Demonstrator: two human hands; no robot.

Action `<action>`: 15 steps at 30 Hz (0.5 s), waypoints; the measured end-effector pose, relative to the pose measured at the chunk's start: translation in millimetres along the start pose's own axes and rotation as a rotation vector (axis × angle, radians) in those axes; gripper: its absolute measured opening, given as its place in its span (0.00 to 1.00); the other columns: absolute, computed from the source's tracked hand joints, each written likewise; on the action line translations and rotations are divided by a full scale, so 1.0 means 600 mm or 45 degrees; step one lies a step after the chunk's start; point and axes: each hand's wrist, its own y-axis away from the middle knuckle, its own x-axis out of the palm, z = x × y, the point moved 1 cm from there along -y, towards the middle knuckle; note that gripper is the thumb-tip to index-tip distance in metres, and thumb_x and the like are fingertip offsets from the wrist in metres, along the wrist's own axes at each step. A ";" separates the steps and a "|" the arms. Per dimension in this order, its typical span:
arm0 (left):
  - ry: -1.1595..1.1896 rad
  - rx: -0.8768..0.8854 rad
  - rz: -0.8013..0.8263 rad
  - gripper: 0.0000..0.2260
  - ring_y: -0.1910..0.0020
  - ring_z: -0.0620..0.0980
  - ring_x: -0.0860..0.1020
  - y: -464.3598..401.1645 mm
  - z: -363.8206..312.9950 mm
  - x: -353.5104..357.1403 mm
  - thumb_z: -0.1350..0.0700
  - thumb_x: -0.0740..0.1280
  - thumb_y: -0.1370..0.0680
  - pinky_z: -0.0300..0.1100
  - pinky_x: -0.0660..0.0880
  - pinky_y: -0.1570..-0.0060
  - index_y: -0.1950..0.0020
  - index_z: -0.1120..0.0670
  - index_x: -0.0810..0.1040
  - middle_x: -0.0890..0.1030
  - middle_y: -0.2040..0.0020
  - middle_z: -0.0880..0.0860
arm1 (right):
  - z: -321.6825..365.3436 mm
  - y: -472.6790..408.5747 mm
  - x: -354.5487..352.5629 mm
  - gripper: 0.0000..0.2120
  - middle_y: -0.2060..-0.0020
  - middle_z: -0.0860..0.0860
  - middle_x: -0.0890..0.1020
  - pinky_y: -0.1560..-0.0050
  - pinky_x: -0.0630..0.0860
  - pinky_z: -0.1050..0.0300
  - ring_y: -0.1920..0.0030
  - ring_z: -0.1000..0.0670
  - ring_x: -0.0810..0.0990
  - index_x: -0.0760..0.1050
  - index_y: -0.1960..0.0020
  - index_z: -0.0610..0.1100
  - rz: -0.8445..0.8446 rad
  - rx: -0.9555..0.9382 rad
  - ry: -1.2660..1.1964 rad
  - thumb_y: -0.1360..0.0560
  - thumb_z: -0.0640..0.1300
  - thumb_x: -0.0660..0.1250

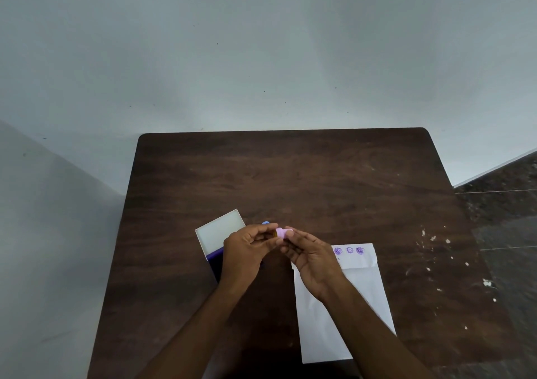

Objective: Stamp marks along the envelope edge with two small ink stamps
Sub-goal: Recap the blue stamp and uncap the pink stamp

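Note:
A small pink stamp point(281, 232) is held above the table between the fingertips of both hands. My left hand point(247, 250) pinches its left end and my right hand point(312, 258) grips its right end. Behind my left fingers a bit of a blue stamp point(265, 223) peeks out on the table. The white envelope point(345, 306) lies lengthwise to the right, partly under my right forearm. Three purple marks point(349, 250) sit in a row along its far edge.
An open ink pad box point(218, 232) with a white lid and purple pad lies left of my hands, partly hidden by my left hand. The dark wooden table point(290, 181) has white paint flecks point(430, 239) on its right side. A wall rises behind it.

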 end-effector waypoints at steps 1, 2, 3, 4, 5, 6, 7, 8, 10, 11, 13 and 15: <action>0.011 -0.001 0.000 0.14 0.51 0.39 0.82 0.001 0.000 -0.001 0.53 0.75 0.30 0.41 0.79 0.44 0.45 0.50 0.83 0.85 0.50 0.44 | 0.000 0.000 0.000 0.11 0.49 0.35 0.84 0.53 0.82 0.55 0.52 0.41 0.85 0.80 0.46 0.32 0.004 -0.001 -0.002 0.27 0.35 0.69; 0.019 -0.003 -0.002 0.14 0.51 0.40 0.82 0.001 0.001 -0.001 0.53 0.75 0.30 0.41 0.79 0.45 0.45 0.50 0.83 0.85 0.50 0.44 | 0.000 0.000 0.001 0.12 0.49 0.35 0.83 0.53 0.82 0.55 0.51 0.41 0.84 0.79 0.45 0.32 0.005 -0.003 0.000 0.27 0.35 0.70; 0.020 -0.004 -0.004 0.14 0.51 0.40 0.82 0.000 0.002 -0.002 0.53 0.75 0.30 0.41 0.79 0.45 0.45 0.50 0.83 0.85 0.50 0.44 | 0.001 0.000 0.001 0.12 0.49 0.35 0.83 0.52 0.82 0.54 0.51 0.41 0.84 0.79 0.45 0.31 0.005 -0.005 0.003 0.27 0.35 0.70; 0.021 -0.001 -0.005 0.14 0.51 0.40 0.82 0.000 0.002 -0.002 0.53 0.75 0.30 0.40 0.78 0.45 0.45 0.50 0.83 0.85 0.50 0.44 | 0.001 0.000 0.002 0.12 0.49 0.35 0.83 0.52 0.82 0.54 0.51 0.41 0.84 0.79 0.45 0.31 0.005 -0.006 0.009 0.27 0.35 0.70; 0.025 0.001 -0.005 0.14 0.51 0.40 0.82 0.001 0.002 -0.003 0.53 0.75 0.30 0.39 0.78 0.46 0.45 0.50 0.83 0.85 0.50 0.44 | 0.001 0.001 0.002 0.12 0.49 0.35 0.84 0.52 0.82 0.54 0.51 0.41 0.84 0.79 0.45 0.32 0.006 -0.006 0.014 0.27 0.35 0.70; 0.035 0.003 -0.004 0.14 0.51 0.40 0.82 0.001 0.001 -0.004 0.52 0.75 0.30 0.38 0.78 0.46 0.45 0.50 0.84 0.85 0.50 0.44 | 0.002 0.001 0.003 0.12 0.49 0.35 0.84 0.52 0.83 0.54 0.51 0.41 0.84 0.80 0.45 0.32 0.007 -0.007 0.022 0.28 0.35 0.70; 0.045 -0.001 -0.004 0.14 0.50 0.40 0.82 0.001 0.000 -0.004 0.52 0.75 0.30 0.37 0.78 0.46 0.45 0.51 0.84 0.85 0.49 0.44 | 0.003 0.002 0.003 0.13 0.49 0.35 0.84 0.52 0.83 0.54 0.51 0.41 0.84 0.80 0.45 0.32 0.009 -0.007 0.031 0.28 0.36 0.70; 0.053 -0.008 -0.003 0.14 0.50 0.40 0.82 0.001 0.000 -0.003 0.52 0.75 0.30 0.37 0.78 0.46 0.45 0.51 0.83 0.85 0.49 0.45 | 0.004 0.002 0.003 0.13 0.49 0.35 0.84 0.53 0.82 0.54 0.51 0.41 0.84 0.80 0.45 0.32 0.010 -0.007 0.038 0.28 0.36 0.71; 0.058 -0.025 -0.005 0.14 0.51 0.39 0.82 0.000 0.001 -0.003 0.53 0.75 0.30 0.33 0.77 0.47 0.45 0.50 0.83 0.85 0.50 0.44 | 0.005 0.003 0.004 0.13 0.49 0.36 0.84 0.52 0.82 0.54 0.51 0.41 0.84 0.80 0.45 0.32 0.020 -0.009 0.042 0.28 0.36 0.70; 0.062 -0.037 -0.008 0.14 0.51 0.39 0.82 0.000 0.000 -0.003 0.53 0.75 0.30 0.31 0.76 0.48 0.45 0.50 0.83 0.85 0.51 0.44 | 0.006 0.003 0.004 0.12 0.48 0.36 0.84 0.52 0.82 0.54 0.50 0.42 0.84 0.80 0.44 0.32 0.031 -0.013 0.043 0.26 0.36 0.69; 0.108 -0.064 -0.017 0.14 0.52 0.38 0.82 0.001 0.002 -0.005 0.55 0.76 0.31 0.29 0.76 0.51 0.45 0.51 0.83 0.85 0.52 0.44 | 0.006 0.004 0.006 0.12 0.47 0.36 0.83 0.50 0.82 0.53 0.50 0.42 0.84 0.80 0.44 0.32 0.051 -0.017 0.053 0.25 0.37 0.68; 0.208 -0.086 -0.023 0.14 0.53 0.40 0.83 0.004 0.003 -0.007 0.58 0.75 0.30 0.29 0.77 0.54 0.45 0.53 0.83 0.85 0.52 0.46 | 0.005 0.005 0.008 0.12 0.47 0.35 0.83 0.48 0.81 0.52 0.50 0.42 0.83 0.80 0.44 0.32 0.060 -0.016 0.058 0.25 0.37 0.68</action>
